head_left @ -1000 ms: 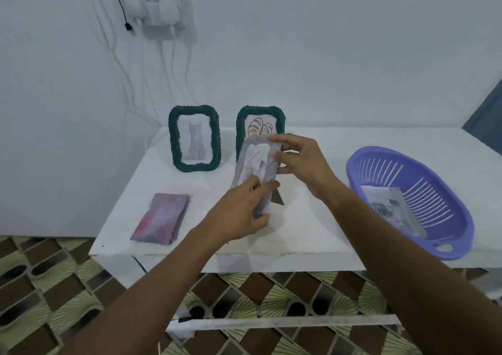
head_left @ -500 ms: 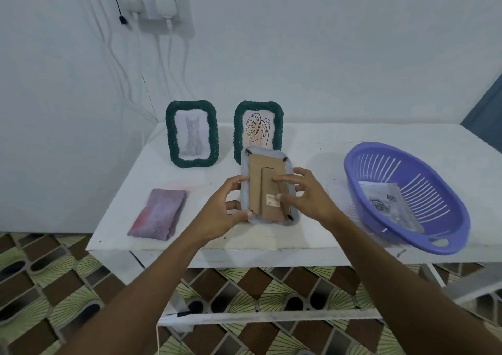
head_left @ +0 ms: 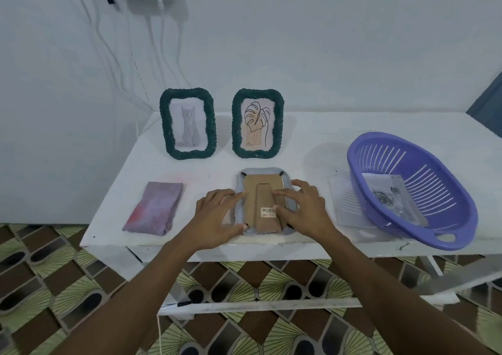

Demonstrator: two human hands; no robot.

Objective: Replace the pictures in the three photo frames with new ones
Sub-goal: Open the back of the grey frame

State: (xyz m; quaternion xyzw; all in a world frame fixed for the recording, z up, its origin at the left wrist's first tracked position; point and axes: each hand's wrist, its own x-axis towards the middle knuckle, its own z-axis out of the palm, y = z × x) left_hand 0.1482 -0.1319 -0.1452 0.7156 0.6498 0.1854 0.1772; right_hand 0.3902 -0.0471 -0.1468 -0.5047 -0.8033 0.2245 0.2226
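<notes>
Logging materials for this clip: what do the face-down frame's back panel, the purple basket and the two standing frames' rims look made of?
Back panel: matt brown card or fibreboard, judging by the flat raw surface and barcode sticker.
Purple basket: moulded plastic, smooth with a slight sheen and slotted walls.
Left frame rim and right frame rim: dark green, twisted rope-like ridges; woven cord or moulded resin, cannot tell.

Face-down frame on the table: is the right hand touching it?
Touching. The head view shows the right hand with fingers lying on the cardboard back of the face-down frame.
</notes>
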